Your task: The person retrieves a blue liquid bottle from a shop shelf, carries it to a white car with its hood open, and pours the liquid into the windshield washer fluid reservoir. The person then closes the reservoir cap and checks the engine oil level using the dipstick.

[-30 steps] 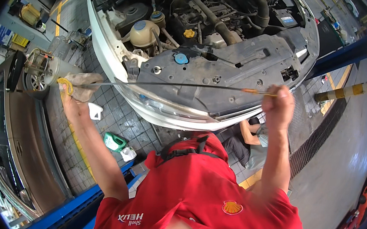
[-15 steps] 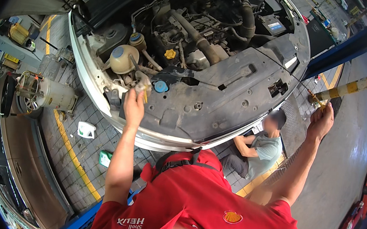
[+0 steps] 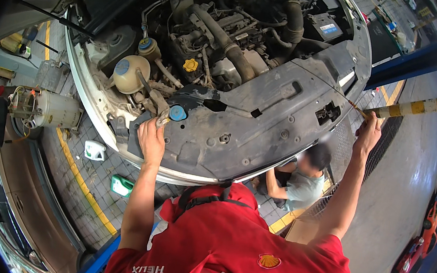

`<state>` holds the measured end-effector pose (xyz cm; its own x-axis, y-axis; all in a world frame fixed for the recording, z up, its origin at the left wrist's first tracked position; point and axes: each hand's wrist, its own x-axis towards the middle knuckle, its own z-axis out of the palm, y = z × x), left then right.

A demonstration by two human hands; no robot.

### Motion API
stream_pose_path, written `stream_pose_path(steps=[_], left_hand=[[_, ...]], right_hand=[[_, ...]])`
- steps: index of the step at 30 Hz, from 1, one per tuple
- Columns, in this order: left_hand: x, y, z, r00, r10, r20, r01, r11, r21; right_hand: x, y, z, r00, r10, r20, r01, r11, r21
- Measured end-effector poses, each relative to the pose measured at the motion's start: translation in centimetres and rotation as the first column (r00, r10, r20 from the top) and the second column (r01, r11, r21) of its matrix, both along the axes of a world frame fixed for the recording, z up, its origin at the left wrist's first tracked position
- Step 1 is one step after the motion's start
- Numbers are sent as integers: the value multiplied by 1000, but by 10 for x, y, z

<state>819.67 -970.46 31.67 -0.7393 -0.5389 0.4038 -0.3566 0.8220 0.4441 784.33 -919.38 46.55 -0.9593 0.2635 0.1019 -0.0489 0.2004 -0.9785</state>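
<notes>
Pinched in my left hand (image 3: 151, 140) is a crumpled pale rag (image 3: 163, 118), beside the blue cap (image 3: 178, 113) at the left front of the engine bay. My right hand (image 3: 369, 134) is raised off the car's right front corner, fingers closed on the yellow-orange handle end of a dipstick (image 3: 352, 104). Its thin rod slants up and left above the black front cover (image 3: 264, 121); the far tip is hard to make out. Behind the rag sit a cream reservoir (image 3: 130, 74) and, farther in, a yellow oil filler cap (image 3: 190, 65) on the engine.
A person (image 3: 305, 182) crouches at the front bumper. A yellow-and-black striped bar (image 3: 410, 108) runs close to my right hand. Green (image 3: 122, 185) and white (image 3: 94, 150) jugs stand on the tiled floor at left, near a tank on a stand (image 3: 58, 111) and a brown car (image 3: 40, 185).
My view has shifted slightly. The left hand with the rag has drawn back toward me, and the right hand has moved left with the dipstick. The crouching person has leaned toward the bumper.
</notes>
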Motion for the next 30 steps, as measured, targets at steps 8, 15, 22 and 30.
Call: stream_pose_path(steps=[8, 15, 22, 30], left_hand=[[0, -1, -1, 1000, -6, 16, 6, 1000, -8], [0, 0, 0, 999, 15, 38, -15, 1000, -9], [0, -1, -1, 999, 7, 33, -6, 1000, -24], [0, 0, -1, 999, 8, 31, -8, 1000, -15]], right_hand=[[-25, -14, -20, 1000, 16, -5, -15, 998, 53], [-37, -20, -33, 999, 41, 31, -41, 999, 14], [-46, -25, -42, 1000, 12, 2, -12, 999, 44], [-49, -28, -48, 999, 27, 30, -28, 999, 45]])
